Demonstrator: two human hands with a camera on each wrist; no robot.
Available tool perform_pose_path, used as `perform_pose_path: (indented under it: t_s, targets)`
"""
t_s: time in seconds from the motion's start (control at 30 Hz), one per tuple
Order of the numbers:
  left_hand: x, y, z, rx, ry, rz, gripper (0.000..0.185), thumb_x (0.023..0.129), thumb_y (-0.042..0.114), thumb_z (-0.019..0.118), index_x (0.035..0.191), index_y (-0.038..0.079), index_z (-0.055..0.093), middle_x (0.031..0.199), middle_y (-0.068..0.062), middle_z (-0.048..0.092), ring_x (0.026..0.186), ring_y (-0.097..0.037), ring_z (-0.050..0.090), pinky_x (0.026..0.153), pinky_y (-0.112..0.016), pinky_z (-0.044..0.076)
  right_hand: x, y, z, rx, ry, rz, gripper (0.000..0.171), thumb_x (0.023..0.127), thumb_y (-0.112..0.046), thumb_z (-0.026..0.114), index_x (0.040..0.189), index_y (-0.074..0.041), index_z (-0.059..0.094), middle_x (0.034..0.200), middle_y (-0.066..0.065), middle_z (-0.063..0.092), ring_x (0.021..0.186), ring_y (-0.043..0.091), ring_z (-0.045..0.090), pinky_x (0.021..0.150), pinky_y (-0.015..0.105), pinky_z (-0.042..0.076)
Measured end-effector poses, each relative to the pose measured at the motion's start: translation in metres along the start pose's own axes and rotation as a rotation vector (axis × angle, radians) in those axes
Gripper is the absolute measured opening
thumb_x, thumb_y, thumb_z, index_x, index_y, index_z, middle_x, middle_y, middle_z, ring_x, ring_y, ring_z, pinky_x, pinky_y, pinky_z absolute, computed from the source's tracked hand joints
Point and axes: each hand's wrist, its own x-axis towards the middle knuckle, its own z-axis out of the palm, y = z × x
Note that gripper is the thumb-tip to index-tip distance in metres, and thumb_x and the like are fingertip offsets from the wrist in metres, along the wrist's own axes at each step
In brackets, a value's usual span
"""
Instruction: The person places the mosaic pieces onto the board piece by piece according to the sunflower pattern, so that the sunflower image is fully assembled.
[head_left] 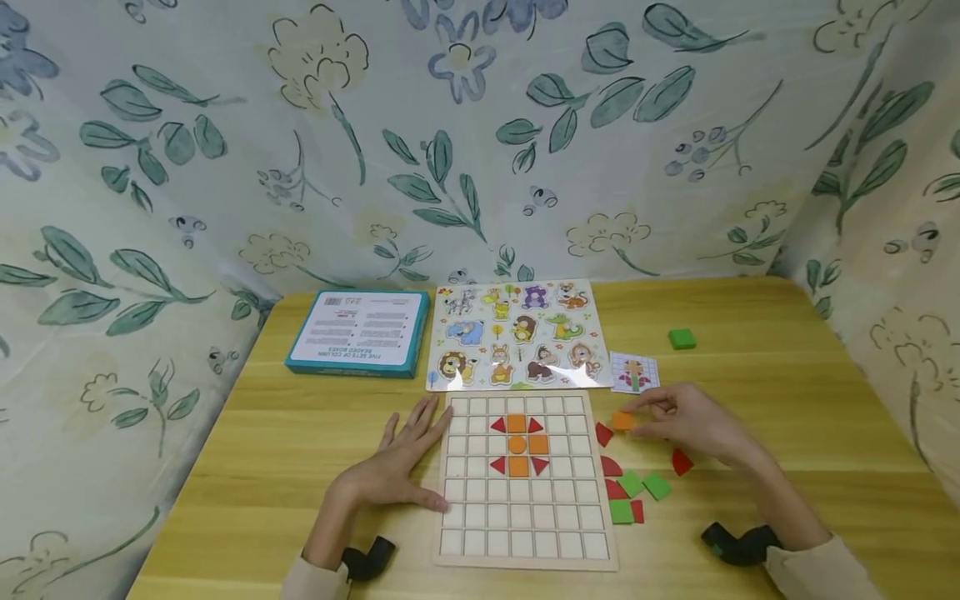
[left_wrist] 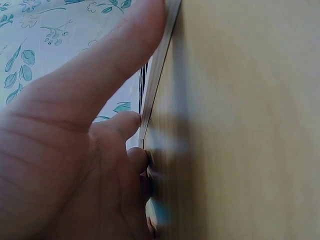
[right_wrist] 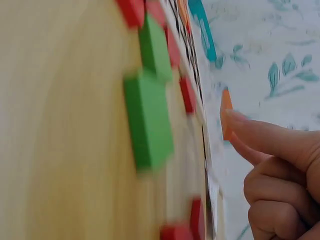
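Red loose pieces point(head_left: 611, 467), perhaps six; green squares point(head_left: 643, 485), four.

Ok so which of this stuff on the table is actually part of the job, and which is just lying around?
In use: grid board, orange piece pinched by right hand, loose red and green pieces, pattern card, left hand steadying the board.

Lying about: animal puzzle, blue box, stray green block.

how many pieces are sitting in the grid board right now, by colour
orange pieces: 4
red triangles: 4
total in the grid board: 8
Not counted: one more orange piece, pinched by the right hand off the board.
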Motion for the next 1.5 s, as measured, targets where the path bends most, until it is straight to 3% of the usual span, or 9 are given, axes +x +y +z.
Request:
perform_pose_path:
  t_s: [0.2,0.37,0.63,0.9,1.23,1.5]
  targets:
    - [-0.001,0.001,0.000,0.006,-0.012,-0.015,0.129,0.078,0.053,0.086,0.168,0.016,0.002,0.173,-0.017,-0.017,0.160,-0.040,-0.018,0.122,-0.069,-0.019,0.013,-0.034,0.040,0.079,-0.026,-0.077,0.028,0.088,-0.019,0.083,0.113,-0.007,0.079,0.062,-0.004,0.030,0.056,0.009,0.028,0.051,0.023,0.025]
    - [0.001,0.004,0.000,0.036,-0.029,-0.052,0.128,0.078,0.054,0.086,0.168,0.019,0.001,0.173,-0.013,-0.019,0.161,-0.036,-0.019,0.124,-0.067,-0.017,0.028,-0.066,0.075,0.093,-0.037,-0.087,0.022,0.084,-0.016,0.086,0.105,-0.012,0.081,0.062,-0.002,0.031,0.059,0.013,0.031,0.053,0.023,0.024]
    - [0.001,0.003,0.001,0.031,-0.033,-0.049,0.128,0.078,0.055,0.085,0.168,0.017,0.003,0.173,-0.014,-0.018,0.161,-0.038,-0.018,0.123,-0.069,-0.017,0.049,-0.090,0.111,0.117,-0.065,-0.154,0.022,0.079,-0.008,0.088,0.099,-0.004,0.081,0.053,-0.006,0.037,0.050,0.011,0.031,0.051,0.020,0.029]
    - [0.003,0.003,-0.001,0.042,-0.036,-0.051,0.127,0.079,0.056,0.085,0.168,0.018,0.002,0.174,-0.012,-0.018,0.161,-0.036,-0.018,0.124,-0.068,-0.017,0.058,-0.093,0.123,0.010,-0.039,-0.167,0.019,0.077,-0.010,0.090,0.094,-0.008,0.082,0.060,-0.004,0.047,0.054,0.009,0.036,0.051,0.019,0.029]
    - [0.004,0.003,-0.002,0.039,-0.026,-0.047,0.127,0.078,0.055,0.086,0.168,0.016,0.004,0.174,-0.014,-0.017,0.161,-0.038,-0.017,0.123,-0.069,-0.016,0.061,-0.090,0.125,0.086,-0.086,-0.115,0.020,0.079,-0.009,0.089,0.099,-0.010,0.083,0.055,-0.004,0.044,0.051,0.011,0.035,0.050,0.019,0.027]
    - [0.005,0.003,-0.002,0.041,-0.025,-0.048,0.128,0.078,0.054,0.086,0.168,0.015,0.004,0.174,-0.014,-0.017,0.161,-0.038,-0.017,0.123,-0.069,-0.016,0.060,-0.093,0.125,0.021,-0.061,-0.142,0.017,0.081,-0.008,0.087,0.097,-0.010,0.084,0.054,-0.005,0.045,0.051,0.009,0.036,0.049,0.019,0.028]
